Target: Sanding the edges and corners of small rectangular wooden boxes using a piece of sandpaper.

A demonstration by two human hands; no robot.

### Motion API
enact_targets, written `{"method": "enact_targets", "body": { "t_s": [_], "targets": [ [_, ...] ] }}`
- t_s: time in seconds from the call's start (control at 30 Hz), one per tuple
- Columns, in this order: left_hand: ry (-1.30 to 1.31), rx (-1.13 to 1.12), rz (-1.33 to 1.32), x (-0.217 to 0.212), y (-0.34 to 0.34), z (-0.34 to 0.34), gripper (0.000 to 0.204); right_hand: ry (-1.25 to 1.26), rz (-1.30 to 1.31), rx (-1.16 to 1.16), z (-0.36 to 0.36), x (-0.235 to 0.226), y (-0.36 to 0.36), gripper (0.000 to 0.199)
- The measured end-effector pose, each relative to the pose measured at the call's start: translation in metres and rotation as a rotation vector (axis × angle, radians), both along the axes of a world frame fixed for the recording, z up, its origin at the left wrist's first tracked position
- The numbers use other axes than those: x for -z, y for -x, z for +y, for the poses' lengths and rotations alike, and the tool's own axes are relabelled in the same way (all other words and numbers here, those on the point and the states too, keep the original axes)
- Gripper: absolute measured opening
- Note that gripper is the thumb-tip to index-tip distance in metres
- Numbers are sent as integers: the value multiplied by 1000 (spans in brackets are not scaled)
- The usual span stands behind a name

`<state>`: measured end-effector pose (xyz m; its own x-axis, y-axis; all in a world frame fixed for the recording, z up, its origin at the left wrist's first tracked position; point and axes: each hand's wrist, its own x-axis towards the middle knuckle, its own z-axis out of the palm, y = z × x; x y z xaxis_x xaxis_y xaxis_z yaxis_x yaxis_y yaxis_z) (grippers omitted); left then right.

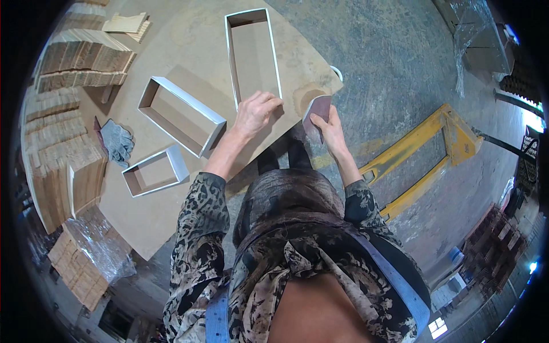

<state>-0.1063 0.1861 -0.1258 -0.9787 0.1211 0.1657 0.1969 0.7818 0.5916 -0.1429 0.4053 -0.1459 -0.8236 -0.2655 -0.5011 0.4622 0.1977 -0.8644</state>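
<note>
My left hand (255,116) grips the near end of a long, white-edged rectangular wooden frame (229,57) with its fingers curled; they hide part of that end. Out past the table's edge, my right hand (330,128) pinches a bent piece of reddish-brown sandpaper (317,112), thumb on top. Left of my left hand, a second white-edged frame (186,102) lies at a slant on the table. Nearer to me and further left is a smaller frame (178,163).
The tan tabletop (189,34) carries stacked wooden slats (83,57) along its left side, with grey gloves (118,143) beside them. A yellow pallet jack (412,143) stands on the floor at the right. Wrapped wood pieces (97,246) sit at the lower left.
</note>
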Motion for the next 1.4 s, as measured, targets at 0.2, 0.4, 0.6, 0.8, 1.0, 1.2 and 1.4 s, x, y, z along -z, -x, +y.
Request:
{"method": "enact_targets", "body": {
  "t_s": [0.2,0.4,0.6,0.8,1.0,1.2,1.4],
  "targets": [
    [-106,18,-93,-10,-4,1,18,60,16,52,-2,4,-1,42],
    [89,-140,37,-15,20,-42,23,135,27,72,-22,-2,3,41],
    [488,291,162,5,56,-62,44,111,54,103,-59,-9,-13,41],
    [503,339,26,21,63,-61,45,-143,238,177,-74,-6,-23,36],
    [471,271,46,20,57,-60,45,-430,289,98,-83,-29,-20,39],
    [299,198,56,24,53,-56,40,-406,247,126,-77,-26,-17,40],
    [315,146,135,24,44,-53,42,230,55,520,-50,-24,-17,32]
  ]
}}
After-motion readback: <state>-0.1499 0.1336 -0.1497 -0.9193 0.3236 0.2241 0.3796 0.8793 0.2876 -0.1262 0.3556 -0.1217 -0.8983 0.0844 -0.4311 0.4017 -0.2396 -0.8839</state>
